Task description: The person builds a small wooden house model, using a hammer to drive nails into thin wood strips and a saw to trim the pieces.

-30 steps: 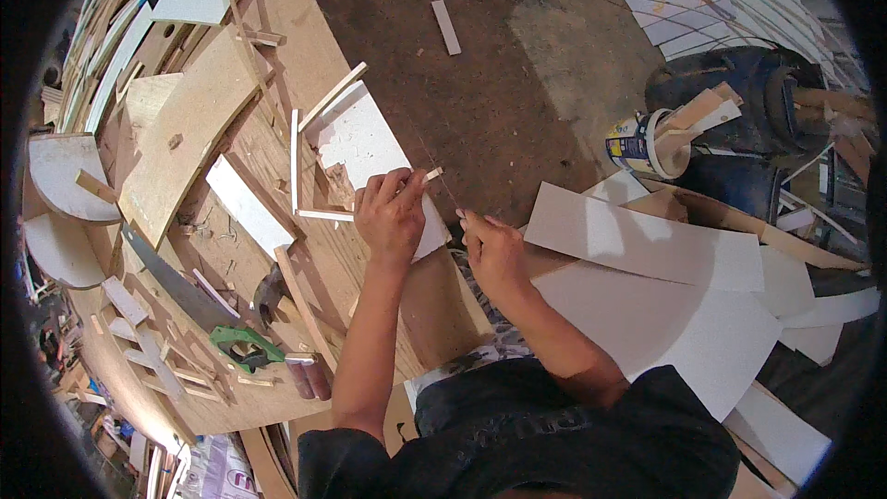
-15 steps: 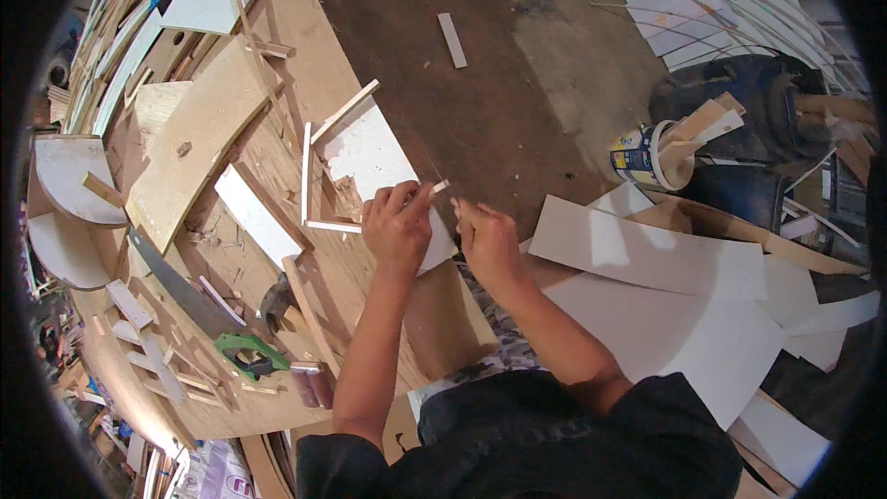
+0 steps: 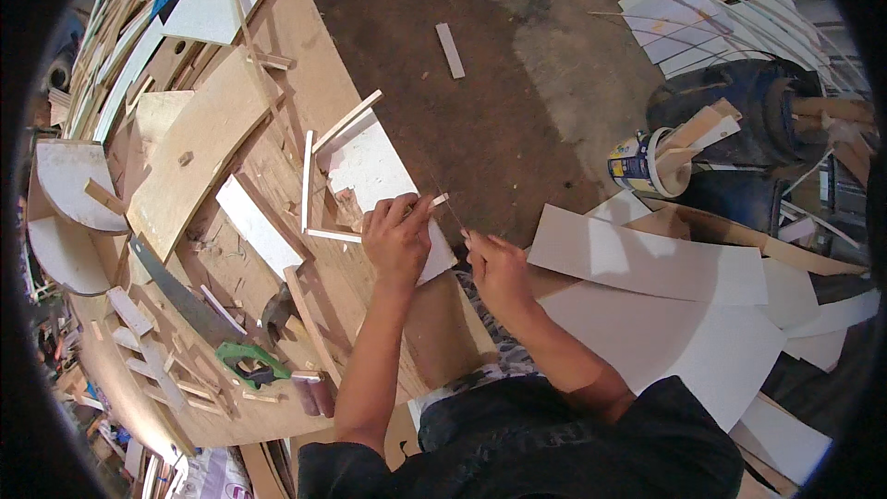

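Over the white board [image 3: 365, 157] on the counter [image 3: 314, 46], pinch the small stick [image 3: 441, 199] snugly in the left hand [image 3: 397, 236], as now, thumb against fingers. Tuck fingertips well back from the thin tool [image 3: 454, 215], for less risk of a nick. With the right hand [image 3: 499, 268] curled round the near end of that tool, move slowly and straight, with no twist. As for the stick's looks: pale, skinny and straight, like bare wood, with a light tip poking out past the board's right edge. Mostly hidden by the left hand; too small to see any marks.
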Action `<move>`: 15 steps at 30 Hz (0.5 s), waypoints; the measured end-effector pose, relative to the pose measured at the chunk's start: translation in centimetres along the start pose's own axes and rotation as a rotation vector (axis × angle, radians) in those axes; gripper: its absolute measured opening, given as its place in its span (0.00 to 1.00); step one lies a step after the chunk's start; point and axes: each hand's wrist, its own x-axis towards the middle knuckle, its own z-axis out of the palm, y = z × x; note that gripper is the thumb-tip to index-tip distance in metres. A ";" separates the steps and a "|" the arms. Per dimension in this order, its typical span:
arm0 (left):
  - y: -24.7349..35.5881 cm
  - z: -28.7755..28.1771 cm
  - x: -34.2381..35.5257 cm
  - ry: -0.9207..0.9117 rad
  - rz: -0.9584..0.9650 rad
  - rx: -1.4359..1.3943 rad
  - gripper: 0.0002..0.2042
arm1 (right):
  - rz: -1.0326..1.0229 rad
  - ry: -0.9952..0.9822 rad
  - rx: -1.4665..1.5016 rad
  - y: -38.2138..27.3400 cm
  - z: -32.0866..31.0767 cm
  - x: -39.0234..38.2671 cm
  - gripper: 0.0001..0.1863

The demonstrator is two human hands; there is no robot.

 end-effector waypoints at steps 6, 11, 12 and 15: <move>0.3 0.0 0.4 0.018 -0.006 -0.015 0.11 | 0.016 -0.044 -0.026 -0.6 0.5 1.1 0.12; -0.3 -0.2 0.0 0.023 0.004 -0.002 0.11 | 0.063 -0.082 -0.033 -1.7 0.0 1.2 0.11; -0.1 0.0 0.2 0.024 0.002 0.005 0.12 | 0.063 -0.079 -0.037 -1.6 0.1 1.8 0.11; 0.1 0.0 0.3 0.016 0.015 -0.005 0.11 | 0.014 -0.048 -0.029 -1.1 0.7 2.2 0.14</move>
